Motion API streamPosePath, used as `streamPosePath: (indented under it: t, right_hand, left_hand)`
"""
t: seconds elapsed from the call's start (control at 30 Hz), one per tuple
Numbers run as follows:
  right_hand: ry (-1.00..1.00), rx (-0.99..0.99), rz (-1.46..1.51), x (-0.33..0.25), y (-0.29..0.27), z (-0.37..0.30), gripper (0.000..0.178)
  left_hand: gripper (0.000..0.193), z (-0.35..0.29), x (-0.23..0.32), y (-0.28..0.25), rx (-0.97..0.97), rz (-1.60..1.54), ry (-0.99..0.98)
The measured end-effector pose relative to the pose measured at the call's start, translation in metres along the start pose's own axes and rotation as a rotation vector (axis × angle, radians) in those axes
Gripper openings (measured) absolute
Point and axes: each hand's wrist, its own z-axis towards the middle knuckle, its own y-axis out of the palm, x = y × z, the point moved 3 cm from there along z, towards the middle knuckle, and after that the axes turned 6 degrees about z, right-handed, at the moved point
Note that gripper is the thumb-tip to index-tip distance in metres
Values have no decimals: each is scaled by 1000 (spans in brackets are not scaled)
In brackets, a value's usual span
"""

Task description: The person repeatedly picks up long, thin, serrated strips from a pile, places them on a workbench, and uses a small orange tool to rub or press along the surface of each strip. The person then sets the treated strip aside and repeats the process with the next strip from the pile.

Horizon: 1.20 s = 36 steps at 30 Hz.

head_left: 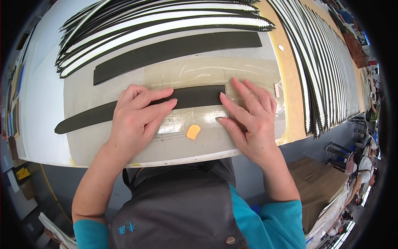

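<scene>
A long black strip (199, 96), rounded at its left tip and cut square at its right end, lies across a marked, glossy sheet (186, 74) on the table. My left hand (132, 114) holds the strip down near its middle, with the fingers reaching over it and the thumb close to the index finger. At the square end, my right hand (257, 116) has its fingers spread; the index fingertip touches the strip's corner and the thumb sits just below. A small orange flat piece (193, 132), perhaps chalk, lies between my hands on the near side.
Another black strip (178, 54) lies beyond the sheet. Behind it are stacked black-and-white strips (166, 27) with jagged ends, and a long row of similar strips (327, 70) covers the brown board (290, 83) at right. A brown box (317, 182) stands below the table's right side.
</scene>
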Motion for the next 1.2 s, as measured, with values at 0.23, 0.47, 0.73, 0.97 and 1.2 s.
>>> streamPosePath:
  t: [0.23, 0.47, 0.73, 0.97, 1.2]
  right_hand:
    - [55, -13, 51, 4, 0, 1, 46]
    - [91, -3, 57, 2, 1, 4, 40]
    - [73, 45, 14, 2, 3, 6, 34]
    - [51, 28, 9, 2, 4, 3, 38]
    - [36, -78, 303, -33, -7, 9, 46]
  left_hand:
    - [31, 3, 0, 2, -6, -31, -11]
    - [30, 4, 0, 1, -25, -55, -27]
    - [34, -9, 1, -4, -32, 24, -6]
    - [36, -23, 9, -5, 23, 74, -78]
    - [36, -28, 5, -3, 42, 75, -68]
